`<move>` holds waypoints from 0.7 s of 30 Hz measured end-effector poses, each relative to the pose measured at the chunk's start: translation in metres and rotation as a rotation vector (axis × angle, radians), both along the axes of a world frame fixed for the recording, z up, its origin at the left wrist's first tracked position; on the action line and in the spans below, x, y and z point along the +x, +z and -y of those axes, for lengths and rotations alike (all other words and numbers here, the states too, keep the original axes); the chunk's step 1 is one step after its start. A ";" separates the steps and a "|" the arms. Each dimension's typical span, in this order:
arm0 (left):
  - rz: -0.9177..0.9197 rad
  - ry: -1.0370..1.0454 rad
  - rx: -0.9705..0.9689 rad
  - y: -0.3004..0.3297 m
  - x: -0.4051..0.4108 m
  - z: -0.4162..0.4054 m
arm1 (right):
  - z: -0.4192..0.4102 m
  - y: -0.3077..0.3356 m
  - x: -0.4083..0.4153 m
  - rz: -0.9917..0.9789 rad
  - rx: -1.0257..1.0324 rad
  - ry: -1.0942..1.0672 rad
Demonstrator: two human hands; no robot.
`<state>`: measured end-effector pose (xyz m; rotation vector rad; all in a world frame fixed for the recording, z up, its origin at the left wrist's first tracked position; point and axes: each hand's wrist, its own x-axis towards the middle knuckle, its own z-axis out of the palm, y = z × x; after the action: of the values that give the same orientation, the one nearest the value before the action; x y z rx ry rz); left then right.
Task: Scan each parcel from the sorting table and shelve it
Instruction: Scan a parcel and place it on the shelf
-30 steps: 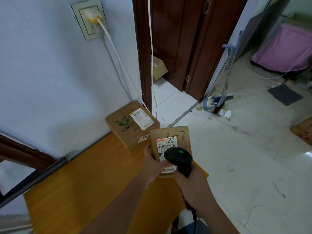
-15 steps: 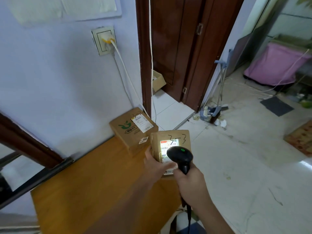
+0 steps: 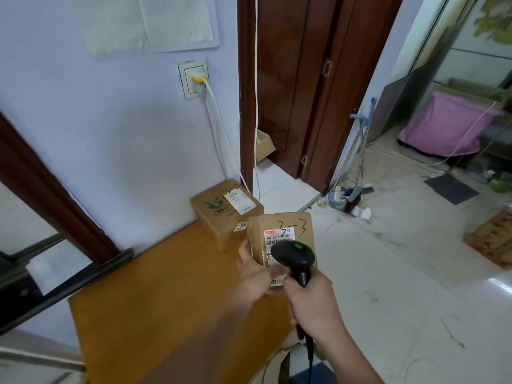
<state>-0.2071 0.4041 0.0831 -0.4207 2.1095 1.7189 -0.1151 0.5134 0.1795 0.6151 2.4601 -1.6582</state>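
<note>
Scanning small brown cardboard parcel (image 3: 279,236): left hand (image 3: 253,268) fingers grasp it beside second parcel (image 3: 225,210) on orange table (image 3: 155,295); right hand (image 3: 311,300) clenches black scanner (image 3: 294,256). Label glow gone, scan likely done; shelve next.

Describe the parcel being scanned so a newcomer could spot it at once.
Start at the orange wooden table against the pale wall. Two brown cardboard boxes sit at its far right corner, and the nearer box is the one, with the left hand holding it and the black scanner aimed at its label. It has "3-3" handwritten on top, while the box with a green logo sits behind, untouched.
</note>
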 end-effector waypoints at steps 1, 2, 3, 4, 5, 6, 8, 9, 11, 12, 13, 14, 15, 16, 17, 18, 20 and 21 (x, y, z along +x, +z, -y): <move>0.002 -0.003 -0.007 0.003 0.003 0.002 | 0.003 0.002 0.004 -0.006 0.001 -0.001; -0.007 -0.011 -0.009 0.006 0.007 0.005 | 0.007 0.004 0.008 -0.013 0.004 -0.005; -0.021 -0.022 -0.003 0.009 0.009 0.008 | 0.011 0.007 0.012 -0.019 0.008 -0.012; -0.035 -0.034 0.002 0.011 0.012 0.012 | 0.015 0.009 0.015 -0.026 0.014 -0.021; -0.052 -0.044 0.011 0.015 0.015 0.016 | 0.020 0.010 0.018 -0.032 0.024 -0.028; -0.066 -0.050 0.019 0.016 0.018 0.021 | 0.025 0.012 0.021 -0.037 0.029 -0.034; -0.102 -0.063 0.037 0.020 0.026 0.031 | 0.036 0.015 0.028 -0.029 0.019 -0.043; -0.111 -0.067 0.042 0.022 0.029 0.036 | 0.042 0.017 0.032 -0.019 0.011 -0.044; -0.126 -0.075 0.042 0.026 0.037 0.047 | 0.053 0.020 0.041 -0.007 0.008 -0.045; -0.131 -0.080 0.041 0.026 0.041 0.052 | 0.059 0.022 0.046 -0.008 0.012 -0.045; -0.137 -0.079 0.040 0.027 0.045 0.057 | 0.065 0.023 0.051 -0.012 0.014 -0.049; -0.142 -0.071 0.041 0.026 0.048 0.062 | 0.071 0.025 0.056 -0.020 0.017 -0.059; -0.151 -0.064 0.048 0.026 0.052 0.066 | 0.076 0.026 0.060 -0.031 0.023 -0.070; -0.157 -0.057 0.054 0.026 0.056 0.070 | 0.080 0.026 0.065 -0.044 0.035 -0.082; -0.161 -0.052 0.059 0.026 0.059 0.074 | 0.084 0.026 0.070 -0.056 0.047 -0.091; -0.163 -0.046 0.064 0.026 0.062 0.078 | 0.087 0.025 0.074 -0.063 0.057 -0.095; -0.161 -0.037 0.073 0.028 0.067 0.084 | 0.093 0.028 0.083 -0.055 0.051 -0.090; -0.166 -0.029 0.073 0.029 0.069 0.087 | 0.096 0.029 0.086 -0.052 0.043 -0.085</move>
<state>-0.1378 0.3173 0.1124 -0.2318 2.1455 1.8653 -0.0291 0.4177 0.2087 0.7003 2.5459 -1.6755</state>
